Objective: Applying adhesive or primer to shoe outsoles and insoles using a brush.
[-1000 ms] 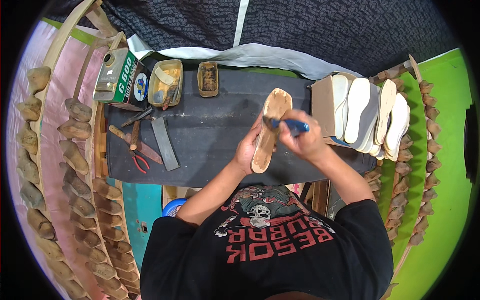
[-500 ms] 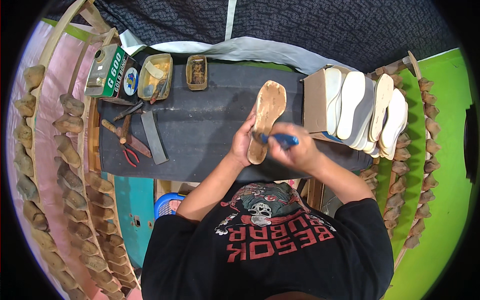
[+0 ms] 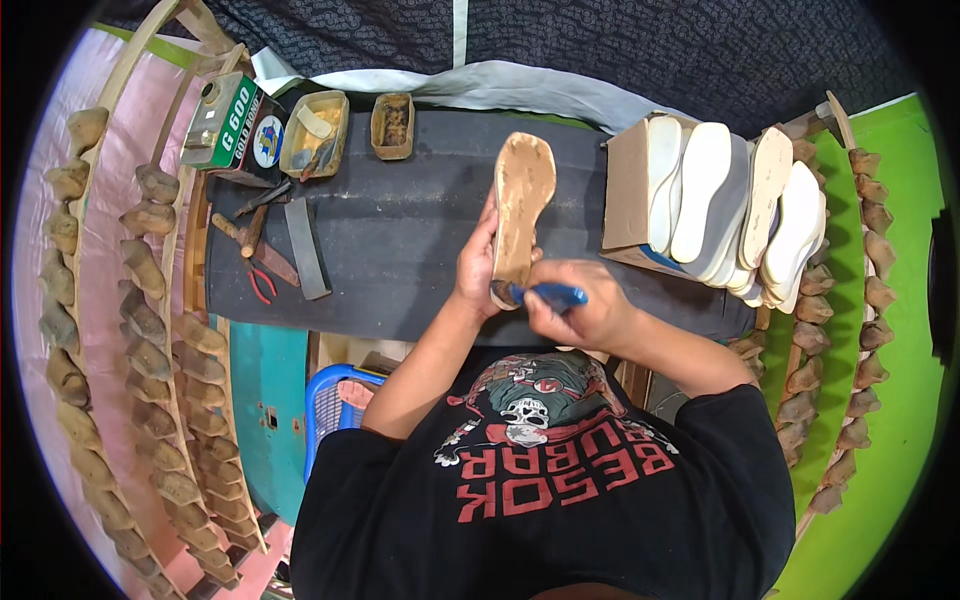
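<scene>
A brown shoe insole (image 3: 525, 185) is held upright over the dark worktable, its wide end pointing away from me. My left hand (image 3: 476, 265) is closed around its left edge, fingers behind it. In my right hand (image 3: 592, 308) is a blue-handled brush (image 3: 558, 294), gripped between thumb and fingers. The brush's tip touches the insole's narrow heel end, close to my left hand. The insole's surface looks patchy, with darker and paler brown areas.
At right stands a cardboard box (image 3: 626, 190) packed with pale insoles (image 3: 702, 190). The far left holds a metal can (image 3: 222, 125), a tray (image 3: 342, 125) and a small tub (image 3: 392, 152). Pliers (image 3: 262, 285) and a grey flat bar (image 3: 306, 250) lie nearer. Racks of wooden shoe lasts (image 3: 145, 265) flank the table.
The brush has moved from the insole's middle down to its heel end. The insole has shifted slightly away and left, and my left hand has moved with it.
</scene>
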A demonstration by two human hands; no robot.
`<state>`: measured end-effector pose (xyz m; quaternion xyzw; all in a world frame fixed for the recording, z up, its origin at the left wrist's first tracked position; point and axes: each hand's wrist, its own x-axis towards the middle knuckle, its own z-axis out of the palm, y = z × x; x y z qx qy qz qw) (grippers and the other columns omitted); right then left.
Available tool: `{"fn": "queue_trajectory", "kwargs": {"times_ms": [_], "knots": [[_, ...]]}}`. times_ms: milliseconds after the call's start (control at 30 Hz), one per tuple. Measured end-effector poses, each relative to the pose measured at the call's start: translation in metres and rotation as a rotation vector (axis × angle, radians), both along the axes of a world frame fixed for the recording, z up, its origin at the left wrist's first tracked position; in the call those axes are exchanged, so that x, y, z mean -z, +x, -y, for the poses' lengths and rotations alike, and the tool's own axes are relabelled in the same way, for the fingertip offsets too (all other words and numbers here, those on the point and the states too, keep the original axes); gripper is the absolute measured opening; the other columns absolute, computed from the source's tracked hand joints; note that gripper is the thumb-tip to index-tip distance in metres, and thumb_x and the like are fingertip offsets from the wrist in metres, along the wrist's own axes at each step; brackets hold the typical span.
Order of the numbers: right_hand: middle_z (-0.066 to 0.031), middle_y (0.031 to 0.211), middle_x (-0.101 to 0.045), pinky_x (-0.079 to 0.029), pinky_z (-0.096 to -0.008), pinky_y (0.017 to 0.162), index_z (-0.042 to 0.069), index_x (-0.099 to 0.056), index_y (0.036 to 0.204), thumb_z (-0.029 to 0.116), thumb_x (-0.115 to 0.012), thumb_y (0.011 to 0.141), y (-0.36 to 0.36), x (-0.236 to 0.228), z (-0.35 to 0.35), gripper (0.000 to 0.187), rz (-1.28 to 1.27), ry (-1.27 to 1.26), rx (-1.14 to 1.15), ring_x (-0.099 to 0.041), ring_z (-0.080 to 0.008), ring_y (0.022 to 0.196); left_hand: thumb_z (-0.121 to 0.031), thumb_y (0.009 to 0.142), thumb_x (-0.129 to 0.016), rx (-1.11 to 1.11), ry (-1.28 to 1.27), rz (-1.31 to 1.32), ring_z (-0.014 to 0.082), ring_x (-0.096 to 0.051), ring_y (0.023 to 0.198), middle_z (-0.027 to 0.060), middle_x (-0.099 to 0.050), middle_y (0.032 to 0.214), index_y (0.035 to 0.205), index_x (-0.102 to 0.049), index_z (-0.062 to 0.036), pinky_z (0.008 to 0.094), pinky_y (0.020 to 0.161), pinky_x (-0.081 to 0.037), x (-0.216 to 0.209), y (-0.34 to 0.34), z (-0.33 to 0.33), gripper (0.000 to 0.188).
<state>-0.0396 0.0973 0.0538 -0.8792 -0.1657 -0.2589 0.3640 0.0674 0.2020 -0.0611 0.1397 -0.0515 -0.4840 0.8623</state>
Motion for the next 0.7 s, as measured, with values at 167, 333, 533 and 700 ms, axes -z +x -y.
{"fn": "queue_trajectory", "kwargs": {"times_ms": [167, 333, 533, 700], "knots": [[-0.0083, 0.076, -0.065, -0.054, -0.0356, 0.058, 0.0, -0.055, 0.099, 0.006, -0.071, 0.087, -0.004, 0.007, 0.011, 0.021, -0.067, 0.139, 0.099, -0.066, -0.0249, 0.06, -0.033, 0.107, -0.039, -0.141, 0.163, -0.066, 0.0183, -0.063, 0.091, 0.0062, -0.062, 0.116, 0.154, -0.033, -0.0227, 0.0398, 0.076, -0.059, -0.016, -0.01, 0.004, 0.048], [-0.0106, 0.078, -0.066, -0.054, -0.0365, 0.058, -0.001, -0.057, 0.101, 0.007, -0.071, 0.087, -0.017, 0.008, 0.011, 0.021, 0.006, 0.055, -0.03, -0.067, -0.0279, 0.062, -0.038, 0.108, -0.039, -0.244, 0.213, -0.018, 0.0186, -0.061, 0.09, 0.0052, -0.061, 0.115, 0.149, -0.036, -0.0225, 0.04, 0.072, -0.056, -0.012, -0.019, -0.001, 0.045], [-0.0117, 0.083, -0.067, -0.055, -0.0363, 0.06, 0.0, -0.058, 0.102, 0.007, -0.07, 0.088, -0.023, 0.012, 0.015, 0.02, -0.024, 0.169, 0.023, -0.068, -0.0282, 0.064, -0.041, 0.107, -0.037, -0.388, 0.125, -0.072, 0.0251, -0.065, 0.09, 0.013, -0.065, 0.106, 0.134, -0.052, -0.0166, 0.0427, 0.076, -0.058, -0.001, -0.031, -0.008, 0.039], [-0.0104, 0.085, -0.067, -0.056, -0.0346, 0.064, 0.0, -0.057, 0.1, 0.005, -0.069, 0.088, -0.03, 0.006, 0.008, 0.018, -0.052, 0.194, -0.05, -0.07, -0.0266, 0.068, -0.038, 0.108, -0.039, -0.397, 0.142, -0.072, 0.0194, -0.061, 0.092, 0.006, -0.062, 0.111, 0.135, -0.047, -0.021, 0.0406, 0.074, -0.053, -0.002, -0.04, -0.014, 0.033]]}}
